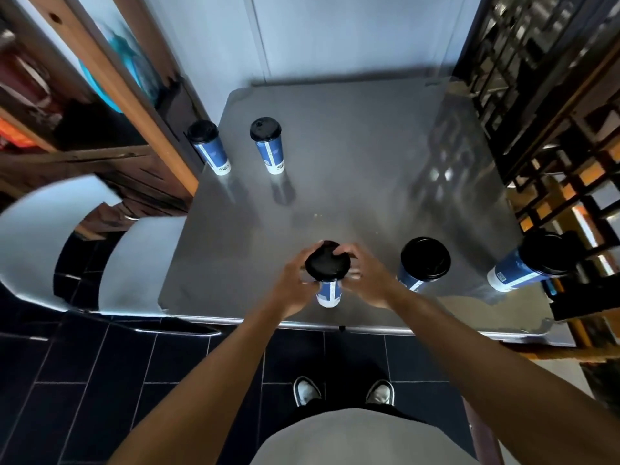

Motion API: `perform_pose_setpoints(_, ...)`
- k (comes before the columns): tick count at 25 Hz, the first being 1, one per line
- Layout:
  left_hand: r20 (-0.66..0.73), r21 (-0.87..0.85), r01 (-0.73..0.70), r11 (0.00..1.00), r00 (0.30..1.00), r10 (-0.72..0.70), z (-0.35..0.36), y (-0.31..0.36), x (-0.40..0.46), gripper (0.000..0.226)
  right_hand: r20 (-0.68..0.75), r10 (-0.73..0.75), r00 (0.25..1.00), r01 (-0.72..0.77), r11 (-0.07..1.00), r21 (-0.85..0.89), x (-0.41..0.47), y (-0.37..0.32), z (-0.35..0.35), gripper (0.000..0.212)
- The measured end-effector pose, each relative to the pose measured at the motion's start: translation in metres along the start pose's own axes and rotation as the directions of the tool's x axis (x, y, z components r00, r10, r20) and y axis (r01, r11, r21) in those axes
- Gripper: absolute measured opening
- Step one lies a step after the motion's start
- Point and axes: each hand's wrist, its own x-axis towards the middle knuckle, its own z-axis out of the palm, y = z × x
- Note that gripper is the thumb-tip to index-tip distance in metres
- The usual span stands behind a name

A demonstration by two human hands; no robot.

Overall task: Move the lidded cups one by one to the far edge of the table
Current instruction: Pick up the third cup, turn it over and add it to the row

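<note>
Here both the left hand (291, 283) and the right hand (364, 276) are cupped around the lidded cup (328, 270) near the table's (352, 146) near edge, fingers curled over its black lid. It stands upright, long axis vertical, lid up. Likely a grasp; next, lift level and carry it toward the far edge.

The table (352, 156) looked like brushed metal, smooth and semi-glossy, mirroring the cups and the lattice beside it. The held cup (328, 292) seemed paper with a printed blue and white wall, its lid (327, 263) matt black plastic. The chair (141, 260) had a smooth, pale, shiny shell. The shelf frame (110, 72) was bare knotted wood. Floor tiles (100, 380) were dark and slightly glossy.
</note>
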Motion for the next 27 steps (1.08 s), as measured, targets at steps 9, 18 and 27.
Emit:
perform_pose_setpoints(9, 0.215, -0.651, 0.414, 0.636, 0.904, -0.369, 0.002, 0.026, -0.003, 0.046, 0.014, 0.266, 0.964, -0.262, 0.936, 0.235, 0.012, -0.019, -0.004, 0.033)
perform_pose_setpoints(18, 0.384, -0.72, 0.552, 0.422, 0.822, -0.42, 0.017, 0.019, -0.007, 0.058, -0.136, 0.438, 0.889, -0.36, 0.85, 0.385, 0.015, 0.013, 0.018, 0.041)
perform_pose_setpoints(27, 0.367, -0.712, 0.569, 0.411, 0.801, -0.473, 0.009, 0.02, -0.005, 0.049, -0.089, 0.415, 0.905, -0.341, 0.836, 0.429, 0.014, 0.005, 0.019, 0.036)
